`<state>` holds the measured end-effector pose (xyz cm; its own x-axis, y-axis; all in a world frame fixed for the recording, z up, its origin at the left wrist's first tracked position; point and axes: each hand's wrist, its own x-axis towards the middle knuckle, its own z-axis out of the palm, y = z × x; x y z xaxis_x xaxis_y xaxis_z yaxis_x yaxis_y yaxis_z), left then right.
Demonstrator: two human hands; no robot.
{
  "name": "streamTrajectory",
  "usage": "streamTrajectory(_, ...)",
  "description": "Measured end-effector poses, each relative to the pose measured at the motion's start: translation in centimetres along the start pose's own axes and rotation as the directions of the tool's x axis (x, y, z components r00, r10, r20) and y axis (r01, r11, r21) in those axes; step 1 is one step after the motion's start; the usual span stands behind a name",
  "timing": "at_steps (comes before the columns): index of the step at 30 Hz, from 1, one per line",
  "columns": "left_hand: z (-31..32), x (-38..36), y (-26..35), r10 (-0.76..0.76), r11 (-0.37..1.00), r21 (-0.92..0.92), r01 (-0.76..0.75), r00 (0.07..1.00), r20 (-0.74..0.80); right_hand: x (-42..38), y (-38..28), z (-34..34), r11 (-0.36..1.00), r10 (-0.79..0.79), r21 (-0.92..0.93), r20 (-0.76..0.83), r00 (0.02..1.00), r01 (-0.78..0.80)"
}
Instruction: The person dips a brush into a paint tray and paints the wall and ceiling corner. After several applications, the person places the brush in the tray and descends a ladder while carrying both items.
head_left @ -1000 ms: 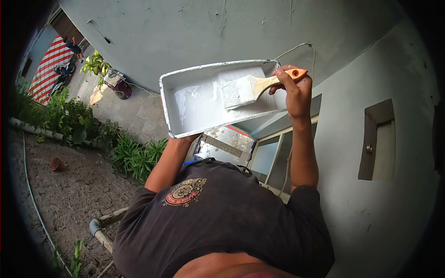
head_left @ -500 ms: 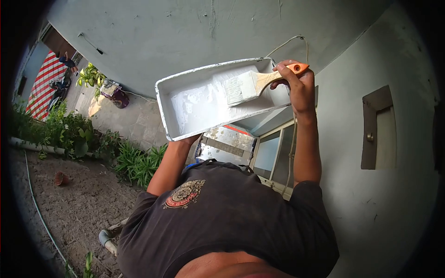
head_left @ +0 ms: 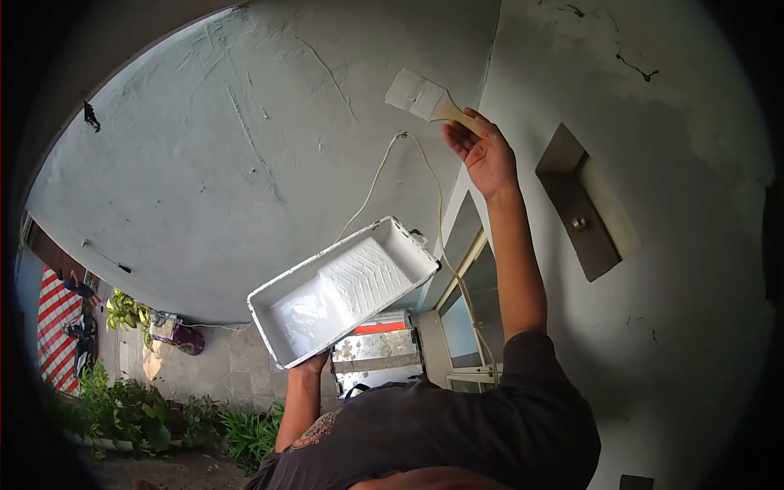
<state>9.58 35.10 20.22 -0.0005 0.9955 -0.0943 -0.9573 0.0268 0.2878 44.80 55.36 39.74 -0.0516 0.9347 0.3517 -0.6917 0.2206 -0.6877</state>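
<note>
My right hand is raised high, gripping the wooden handle of a wide paintbrush. The brush's white-coated bristles point up and left, in front of the grey wall; whether they touch it I cannot tell. Lower down, my left hand supports a white paint tray from beneath at its near edge, its fingers mostly hidden under the tray. White paint lies in the tray, and streaks of it cover the ribbed slope.
A pale cable loops down the wall. Below the tray stands a paint-spattered metal platform. A recessed box with a knob sits in the right wall. Plants, a purple pot and a distant person are at left.
The brush has left the tray and gone up towards the wall in my right hand. The tray sits lower and further left in view, more tilted. The camera view has turned upward.
</note>
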Motion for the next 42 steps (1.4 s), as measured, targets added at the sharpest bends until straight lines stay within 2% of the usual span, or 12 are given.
streamTrajectory(7,-1.8,1.9,-0.6,-0.05,0.998,0.043,0.051,0.998,-0.033,9.3,-4.5,-1.1,0.942,-0.332,-0.01,-0.173,0.927,0.335)
streamTrajectory(10,-2.4,2.9,-0.9,-0.058,0.996,0.064,0.061,0.997,-0.051,14.9,-7.2,-1.1,0.795,-0.58,-0.337,-0.177,0.795,0.505)
streamTrajectory(12,-2.5,3.9,-1.1,-0.061,0.995,0.076,0.066,0.996,-0.068,19.5,-9.5,-2.4,0.487,-0.771,-0.691,-0.053,0.635,0.534)
streamTrajectory(14,-3.5,4.1,-0.8,-0.063,0.994,0.089,0.071,0.994,-0.09,24.8,-12.4,-5.0,-0.105,-0.886,-0.904,0.275,0.375,0.415)
streamTrajectory(17,-4.4,4.9,-0.8,-0.058,0.992,0.102,0.07,0.991,-0.118,29.1,-15.4,-4.2,-0.365,-0.853,-0.873,0.453,0.261,0.323)
streamTrajectory(24,-5.0,6.6,-0.5,-0.042,0.99,0.124,0.059,0.99,-0.138,35.0,-18.0,-5.8,-0.47,-0.73,-0.826,0.561,0.39,0.31)
streamTrajectory(27,-4.9,7.1,-0.3,-0.081,0.995,0.043,0.088,0.986,-0.146,33.4,-19.0,-6.0,-0.604,-0.57,-0.767,0.606,0.555,0.217)
streamTrajectory(29,-5.2,7.4,-0.4,-0.084,0.99,0.097,0.1,0.984,-0.158,32.0,-20.6,-4.4,-0.446,-0.532,-0.867,0.457,0.713,0.223)
streamTrajectory(34,-5.6,7.7,-0.9,-0.093,0.989,0.099,0.11,0.983,-0.157,35.0,-21.7,-3.2,-0.343,-0.751,-0.86,0.493,0.438,0.378)
streamTrajectory(36,-6.0,7.9,-0.9,-0.072,0.988,0.125,0.092,0.985,-0.156,37.3,-22.5,-4.7,-0.719,-0.447,-0.663,0.669,0.594,0.207)
streamTrajectory(39,-6.1,7.7,-0.8,-0.124,0.991,0.044,0.13,0.984,-0.127,38.5,-23.0,-6.0,-0.84,-0.271,-0.534,0.564,0.78,0.094)
streamTrajectory(42,-6.0,7.6,-1.0,-0.111,0.993,0.016,0.114,0.982,-0.154,38.4,-26.2,-6.1,-0.973,0.131,-0.025,0.755,0.643,0.228)
